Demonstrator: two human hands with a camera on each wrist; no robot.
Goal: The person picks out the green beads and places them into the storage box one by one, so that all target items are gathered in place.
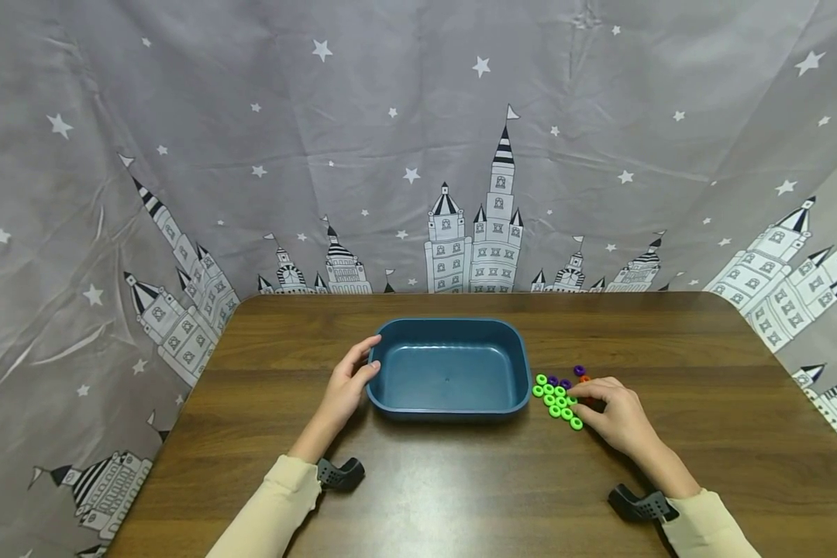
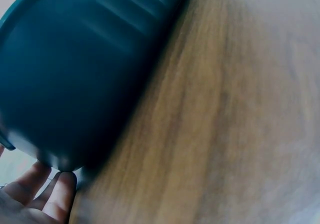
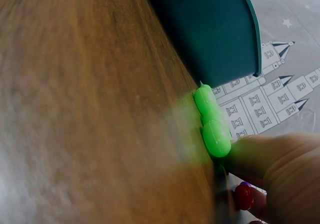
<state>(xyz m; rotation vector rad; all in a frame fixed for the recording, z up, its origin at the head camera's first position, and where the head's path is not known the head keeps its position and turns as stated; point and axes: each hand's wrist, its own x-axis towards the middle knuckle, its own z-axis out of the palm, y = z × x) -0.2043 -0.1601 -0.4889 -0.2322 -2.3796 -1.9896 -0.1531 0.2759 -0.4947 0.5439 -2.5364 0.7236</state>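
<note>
A dark teal plastic bin (image 1: 449, 411) sits on the wooden table in the head view. My left hand (image 1: 342, 391) grips its left end, thumb over the rim; the left wrist view shows fingers (image 2: 61, 196) against the outer wall. Right of the bin lies a loose cluster of small ring-shaped beads, mostly bright green ones (image 1: 555, 411). At the cluster's right side, my right hand (image 1: 621, 418) pinches a green bead (image 1: 573, 401) between thumb and forefinger. Purple beads (image 1: 579, 370) and an orange-red bead (image 1: 585, 379) lie behind, partly hidden by that hand.
Brown wooden table (image 1: 460, 496) extends around the bin and beads. A grey curtain (image 1: 363, 178) printed with castles and stars hangs behind its back edge. Black wrist mounts (image 1: 342, 474) are strapped on both forearms, low over the tabletop.
</note>
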